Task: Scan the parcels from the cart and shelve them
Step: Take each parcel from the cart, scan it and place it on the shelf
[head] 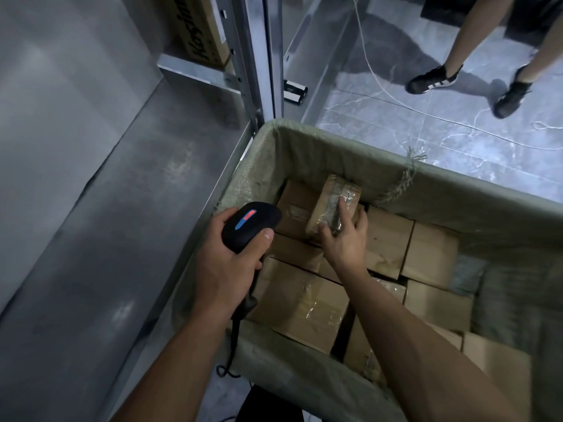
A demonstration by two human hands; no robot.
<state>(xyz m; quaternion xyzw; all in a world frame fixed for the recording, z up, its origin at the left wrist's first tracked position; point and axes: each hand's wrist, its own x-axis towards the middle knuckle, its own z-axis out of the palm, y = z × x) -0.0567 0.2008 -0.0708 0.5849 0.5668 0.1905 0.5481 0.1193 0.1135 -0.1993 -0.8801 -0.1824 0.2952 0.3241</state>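
Note:
A cart lined with green woven fabric [335, 147] holds several brown cardboard parcels [304, 303]. My right hand [345, 239] reaches into its far left corner and grips a small taped parcel [330, 202] that stands tilted against the cart wall. My left hand [225, 257] holds a black handheld scanner [248, 223] with a red and blue light on top, just over the cart's left rim. Its black cable [234, 333] hangs down below my wrist.
A bare metal shelf [122, 214] lies to the left of the cart, with a printed cardboard box [198, 28] on the shelf section behind it. Another person's legs in black shoes [435, 77] stand on the marbled floor at the back right, near a loose white cord [396, 102].

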